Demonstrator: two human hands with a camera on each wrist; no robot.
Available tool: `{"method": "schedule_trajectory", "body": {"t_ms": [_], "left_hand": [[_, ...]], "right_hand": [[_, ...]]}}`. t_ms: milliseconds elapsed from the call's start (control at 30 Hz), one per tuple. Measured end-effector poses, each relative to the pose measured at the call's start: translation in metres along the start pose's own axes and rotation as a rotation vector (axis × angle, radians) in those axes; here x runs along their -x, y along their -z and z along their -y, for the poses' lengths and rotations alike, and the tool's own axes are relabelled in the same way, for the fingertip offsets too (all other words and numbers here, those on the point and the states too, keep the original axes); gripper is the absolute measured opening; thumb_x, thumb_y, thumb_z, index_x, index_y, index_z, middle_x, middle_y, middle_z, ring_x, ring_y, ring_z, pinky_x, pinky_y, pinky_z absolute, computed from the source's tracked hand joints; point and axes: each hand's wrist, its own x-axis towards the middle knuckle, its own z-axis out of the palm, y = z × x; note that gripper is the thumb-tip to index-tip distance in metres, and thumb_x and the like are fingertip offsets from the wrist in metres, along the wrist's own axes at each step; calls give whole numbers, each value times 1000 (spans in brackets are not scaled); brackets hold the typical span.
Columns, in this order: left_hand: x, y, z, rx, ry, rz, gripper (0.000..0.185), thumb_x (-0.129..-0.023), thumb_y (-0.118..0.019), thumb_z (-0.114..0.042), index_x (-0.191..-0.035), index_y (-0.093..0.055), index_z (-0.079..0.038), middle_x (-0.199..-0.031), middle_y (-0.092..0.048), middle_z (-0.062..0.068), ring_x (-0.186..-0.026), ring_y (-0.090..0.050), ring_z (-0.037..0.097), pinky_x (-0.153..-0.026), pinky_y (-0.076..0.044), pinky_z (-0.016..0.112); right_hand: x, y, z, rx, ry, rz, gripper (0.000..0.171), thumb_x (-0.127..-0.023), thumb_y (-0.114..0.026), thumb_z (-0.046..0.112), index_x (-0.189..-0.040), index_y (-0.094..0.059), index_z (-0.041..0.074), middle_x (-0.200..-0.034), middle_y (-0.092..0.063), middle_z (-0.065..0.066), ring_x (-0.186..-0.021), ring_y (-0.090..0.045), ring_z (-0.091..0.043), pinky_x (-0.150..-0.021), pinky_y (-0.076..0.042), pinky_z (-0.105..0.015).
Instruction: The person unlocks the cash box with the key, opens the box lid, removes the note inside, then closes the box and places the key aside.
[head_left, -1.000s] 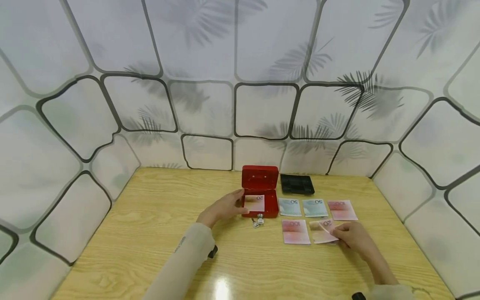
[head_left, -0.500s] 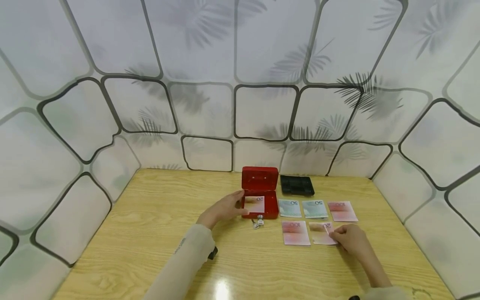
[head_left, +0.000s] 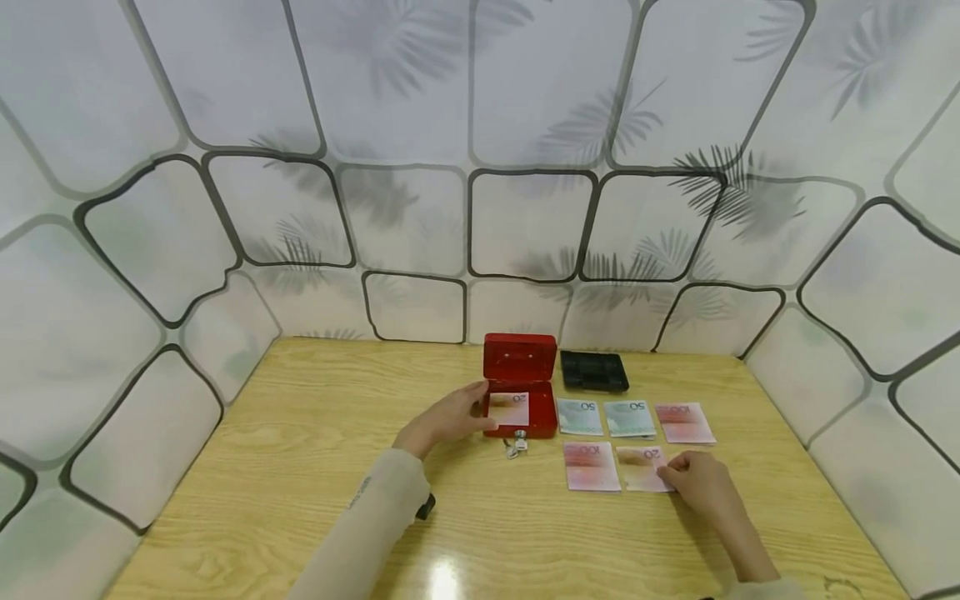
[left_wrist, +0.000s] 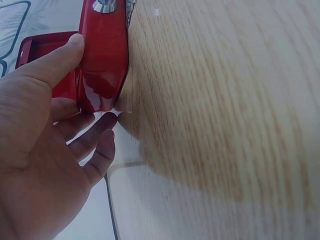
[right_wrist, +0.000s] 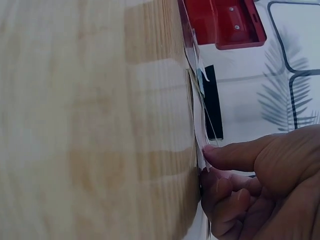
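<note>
A red cash box [head_left: 520,392] stands open on the wooden table [head_left: 300,467], lid upright, with a pink note [head_left: 510,408] inside. My left hand [head_left: 450,414] holds its left front corner. In the left wrist view the thumb lies on the rim of the box [left_wrist: 105,60] and the fingers lie against its side. My right hand [head_left: 693,482] pinches the right edge of a pink 20 note [head_left: 639,468] lying nearly flat. The right wrist view shows a fingertip on the edge of that note [right_wrist: 199,125].
Two 50 notes [head_left: 580,416] [head_left: 629,417] and a 100 note [head_left: 684,422] lie in a row right of the box, with another 100 note [head_left: 592,465] in front. Keys [head_left: 514,444] hang at the box's lock. A black tray [head_left: 594,369] sits behind.
The lifted corner of the 20 note has come down flat, and my right hand has slid slightly nearer with it. The left hand and the box have stayed still.
</note>
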Motion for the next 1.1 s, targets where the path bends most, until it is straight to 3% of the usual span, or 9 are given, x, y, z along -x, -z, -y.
{"method": "schedule_trajectory", "body": {"t_ms": [367, 500, 700, 867, 1100], "left_hand": [[0, 0, 0, 17, -3, -2, 81, -102, -68, -34, -164, -24, -4, -169, -24, 12, -154, -24, 31, -124, -24, 46], [1, 1, -1, 14, -4, -3, 81, -102, -68, -34, -164, -24, -4, -169, -24, 12, -154, -24, 31, -124, -25, 46], [-1, 1, 0, 5, -8, -6, 80, -102, -67, -34, -164, -25, -5, -169, -25, 12, -154, -24, 30, -124, -25, 45], [-2, 1, 1, 0, -10, -7, 81, -102, -68, -34, -163, -26, -5, -169, -25, 12, -154, -25, 30, -124, -24, 45], [-1, 0, 1, 15, 3, 0, 81, -102, -68, -35, -164, -25, -6, -169, -24, 10, -155, -24, 30, -124, -24, 46]], "right_hand": [[3, -2, 1, 1, 8, -26, 19, -93, -73, 18, -82, -70, 2, -74, -65, -1, -71, -56, -19, -62, -44, -33], [5, 0, 3, -8, -5, -25, 22, -94, -70, 20, -87, -71, -1, -79, -68, -6, -76, -60, -23, -65, -47, -35], [10, 6, 12, -6, -16, -160, 31, -99, -64, 23, -102, -70, -8, -92, -72, -21, -81, -68, -34, -61, -52, -42], [3, 6, 31, -53, 67, -260, 27, -98, -66, 18, -107, -71, -8, -92, -73, -17, -83, -68, -32, -64, -51, -37], [-8, -4, 68, -189, 217, -163, 29, -101, -67, 15, -117, -71, -9, -105, -74, -21, -96, -71, -35, -76, -57, -38]]}}
